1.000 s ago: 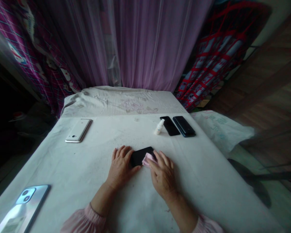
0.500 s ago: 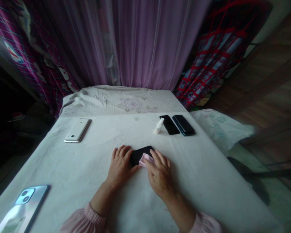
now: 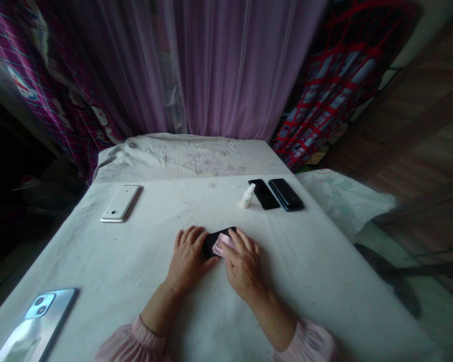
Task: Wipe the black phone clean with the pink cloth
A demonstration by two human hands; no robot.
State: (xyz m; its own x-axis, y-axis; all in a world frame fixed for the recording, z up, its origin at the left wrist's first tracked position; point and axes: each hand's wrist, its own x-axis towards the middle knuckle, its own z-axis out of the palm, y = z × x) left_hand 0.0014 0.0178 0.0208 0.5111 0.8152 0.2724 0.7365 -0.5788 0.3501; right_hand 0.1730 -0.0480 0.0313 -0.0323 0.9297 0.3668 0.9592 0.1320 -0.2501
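Observation:
A black smartphone lies on the white-covered table in front of me, its dark face up. My left hand grips its left end, thumb along the near edge and fingers at the far side. A folded pink cloth is pressed on the phone's face under the fingers of my right hand. That hand covers the phone's right end. Beyond it, a small white spray bottle stands upright.
Behind the bottle lie a black phone and a dark stacked phone or case. A white phone rests at the left, a silver-blue phone at the near left. Purple curtains hang past the table's far edge.
My right hand has slid a little to the left and away from me with the pink cloth across the phone. The left hand stays in place.

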